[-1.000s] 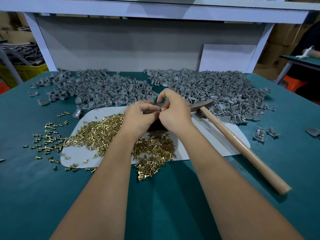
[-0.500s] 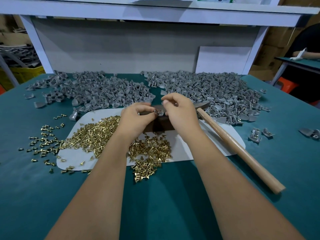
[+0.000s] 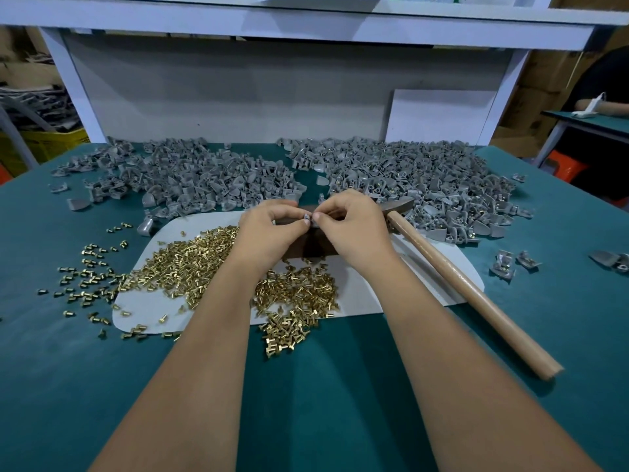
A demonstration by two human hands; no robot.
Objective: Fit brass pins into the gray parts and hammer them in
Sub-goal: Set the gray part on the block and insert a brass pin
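Both hands meet over a dark block [image 3: 311,248] on the white mat [image 3: 367,294]. The left hand [image 3: 269,233] and the right hand [image 3: 354,229] pinch one small gray part [image 3: 307,219] between their fingertips — I cannot see a pin in it. Shiny brass pins [image 3: 190,264] lie heaped on the mat. Two big piles of gray parts [image 3: 425,178] sit behind. The hammer [image 3: 459,281] lies just right of the hands — nobody holds it.

A white mat [image 3: 425,284] lies on the teal table [image 3: 340,403], yellow crate [image 3: 51,144] behind.
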